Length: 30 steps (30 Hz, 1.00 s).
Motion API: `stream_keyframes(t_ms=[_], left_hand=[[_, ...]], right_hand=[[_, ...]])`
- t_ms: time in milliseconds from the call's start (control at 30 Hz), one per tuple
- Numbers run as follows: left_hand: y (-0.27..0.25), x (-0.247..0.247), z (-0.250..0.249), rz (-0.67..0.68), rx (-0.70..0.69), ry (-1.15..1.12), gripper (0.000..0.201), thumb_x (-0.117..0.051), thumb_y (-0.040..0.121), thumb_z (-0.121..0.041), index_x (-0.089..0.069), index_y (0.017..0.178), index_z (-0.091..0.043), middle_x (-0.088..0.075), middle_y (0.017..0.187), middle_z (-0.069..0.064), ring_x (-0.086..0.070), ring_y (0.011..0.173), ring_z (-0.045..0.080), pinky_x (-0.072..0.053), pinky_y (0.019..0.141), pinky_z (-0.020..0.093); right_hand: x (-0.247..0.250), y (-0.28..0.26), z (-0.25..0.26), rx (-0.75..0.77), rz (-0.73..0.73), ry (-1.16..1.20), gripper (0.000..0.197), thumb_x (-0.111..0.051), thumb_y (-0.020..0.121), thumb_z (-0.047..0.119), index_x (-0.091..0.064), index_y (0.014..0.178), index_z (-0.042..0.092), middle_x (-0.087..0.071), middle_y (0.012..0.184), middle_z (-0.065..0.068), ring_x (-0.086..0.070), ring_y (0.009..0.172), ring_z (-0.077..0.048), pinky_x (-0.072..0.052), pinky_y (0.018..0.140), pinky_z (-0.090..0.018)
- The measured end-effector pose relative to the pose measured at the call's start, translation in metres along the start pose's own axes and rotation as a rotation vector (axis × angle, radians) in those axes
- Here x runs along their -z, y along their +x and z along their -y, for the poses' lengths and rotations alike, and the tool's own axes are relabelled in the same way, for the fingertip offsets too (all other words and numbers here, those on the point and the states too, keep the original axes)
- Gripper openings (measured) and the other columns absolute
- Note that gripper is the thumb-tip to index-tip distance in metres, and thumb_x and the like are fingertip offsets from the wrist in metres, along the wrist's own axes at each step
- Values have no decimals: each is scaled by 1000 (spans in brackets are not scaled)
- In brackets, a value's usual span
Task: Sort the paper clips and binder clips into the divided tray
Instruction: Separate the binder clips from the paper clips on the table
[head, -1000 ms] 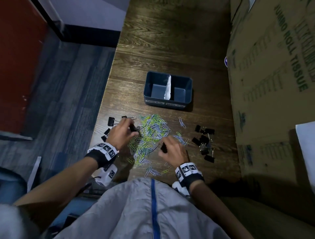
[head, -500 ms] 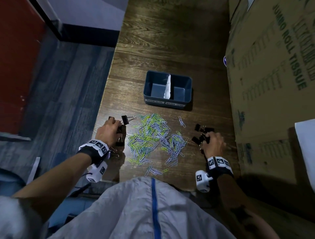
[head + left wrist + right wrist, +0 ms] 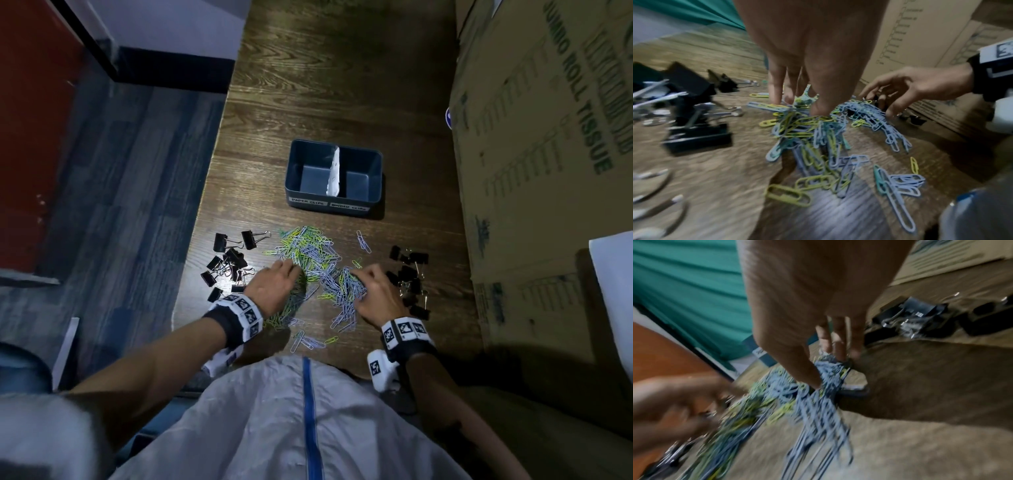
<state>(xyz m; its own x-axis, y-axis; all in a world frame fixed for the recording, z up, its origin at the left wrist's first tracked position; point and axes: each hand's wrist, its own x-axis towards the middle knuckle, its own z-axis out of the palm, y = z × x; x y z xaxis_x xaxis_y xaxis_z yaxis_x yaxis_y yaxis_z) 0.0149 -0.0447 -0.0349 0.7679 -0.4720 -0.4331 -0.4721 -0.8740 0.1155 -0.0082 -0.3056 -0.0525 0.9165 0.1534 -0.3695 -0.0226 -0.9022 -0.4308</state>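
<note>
Both my hands are now back on the central heap of paper clips on the tabletop. My left hand has its fingers extended downward, tips dug into the clips. My right hand has its fingers lowered into the blue strands; the blur keeps me from telling whether they pinch any.

Half a second ago the hands were apart, the left at the left group of binder clips, the right at the right group of binder clips. Both have since moved inward, leaving those groups on the tabletop flanking the heap.

My reading: the binder clips are separated out, and gathering paper clips comes next. The divided tray stands beyond the heap, both compartments empty.
</note>
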Motion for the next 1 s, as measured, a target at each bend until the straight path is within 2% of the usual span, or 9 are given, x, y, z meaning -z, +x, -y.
stream_keyframes(t_ms=[100,200,367,467,567,667,767,867,1000], left_hand=[[12,0,-20,-47,-170,71,76,-69,77,-13,-26,140,-18,-37,140,9,-41,116,22,-47,97,37],[18,-4,-32,17,-319,137,96,-77,74,-26,-16,148,-21,-20,153,11,-33,123,26,-41,101,43],[9,-7,-18,53,-292,169,75,-75,76,-17,-34,139,-18,-22,153,11,-34,127,27,-38,108,42],[1,-11,-2,61,-287,194,65,-70,81,-18,-39,138,-18,-21,155,9,-34,128,26,-39,107,43],[-4,-9,1,-10,-260,207,41,-62,88,-27,-53,125,-14,-45,136,10,-42,120,25,-43,101,43],[-2,-7,-6,-134,-260,166,26,-63,86,-27,-60,107,-12,-58,114,8,-51,102,23,-50,85,39],[11,-8,-21,-155,-278,113,38,-63,86,-24,-52,122,-15,-53,120,7,-51,102,21,-49,84,37],[23,-9,-31,-51,-174,49,55,-68,84,-24,-44,133,-19,-47,127,8,-48,109,23,-51,86,38],[29,-7,-31,-22,-143,-33,54,-71,83,-19,-48,131,-16,-50,125,7,-48,112,23,-50,91,38]], right_hand=[[-14,0,8,-28,41,-44,74,-87,71,14,-55,134,34,-39,124,3,-53,107,-18,-55,88,-36],[-27,3,13,3,-2,29,63,-87,69,8,-57,119,31,-36,123,4,-54,111,-22,-57,87,-42],[-27,-3,7,-31,-86,48,46,-86,72,17,-51,98,31,-39,114,11,-52,100,-13,-58,75,-39],[-26,-8,-2,-20,-95,33,34,-81,75,16,-56,94,29,-42,112,11,-51,104,-13,-57,78,-39],[-21,-10,-3,-1,-144,-19,18,-76,73,25,-66,88,26,-49,110,7,-51,105,-16,-51,87,-43],[-17,-7,5,25,-187,0,19,-76,73,25,-65,88,23,-49,104,4,-52,99,-18,-50,85,-42],[-16,-2,19,46,-122,-30,31,-78,77,31,-66,103,19,-51,108,0,-58,93,-21,-53,82,-38],[-22,1,34,-10,-2,-100,46,-78,83,28,-59,123,18,-49,124,-5,-60,105,-27,-55,88,-42],[-29,0,40,-44,-46,-72,31,-76,82,10,-60,106,21,-52,117,-1,-63,98,-25,-58,81,-44]])
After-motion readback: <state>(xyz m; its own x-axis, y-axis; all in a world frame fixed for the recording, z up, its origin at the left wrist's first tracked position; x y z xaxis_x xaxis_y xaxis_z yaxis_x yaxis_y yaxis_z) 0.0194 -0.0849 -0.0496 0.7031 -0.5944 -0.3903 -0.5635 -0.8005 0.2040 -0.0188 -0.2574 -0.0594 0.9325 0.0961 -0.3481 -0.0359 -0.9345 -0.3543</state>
